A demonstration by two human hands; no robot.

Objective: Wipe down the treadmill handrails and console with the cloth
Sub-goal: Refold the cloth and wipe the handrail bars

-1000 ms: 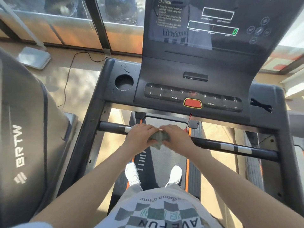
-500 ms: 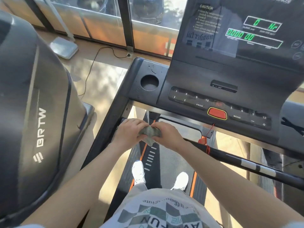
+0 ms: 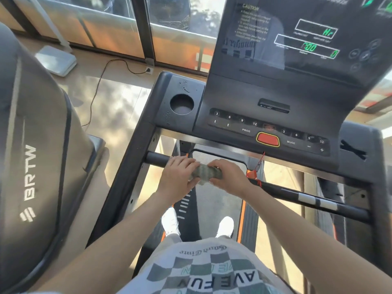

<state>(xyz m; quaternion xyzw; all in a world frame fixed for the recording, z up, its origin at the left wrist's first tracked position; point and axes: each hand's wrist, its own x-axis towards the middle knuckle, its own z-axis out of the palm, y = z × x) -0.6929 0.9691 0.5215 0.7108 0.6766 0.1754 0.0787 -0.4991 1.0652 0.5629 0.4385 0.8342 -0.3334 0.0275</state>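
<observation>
A grey-green cloth (image 3: 206, 171) is wrapped over the black front handrail bar (image 3: 314, 199) of the treadmill, near the bar's left end. My left hand (image 3: 180, 177) grips the cloth and bar from the left. My right hand (image 3: 228, 175) grips them from the right, the two hands almost touching. Above them lies the dark console (image 3: 275, 98) with its button strip, red stop button (image 3: 267, 139) and lit green display. The bar under my hands is hidden.
A round cup holder (image 3: 182, 104) sits at the console's left. A red safety cord (image 3: 257, 168) hangs beside my right hand. A second grey machine (image 3: 31, 155) marked BRTW stands close on the left. A cable (image 3: 99, 85) runs over the floor to a socket below the windows.
Both hands slid the cloth left along the bar toward the left upright, then came back slightly right. The view shifted and the display digits changed.
</observation>
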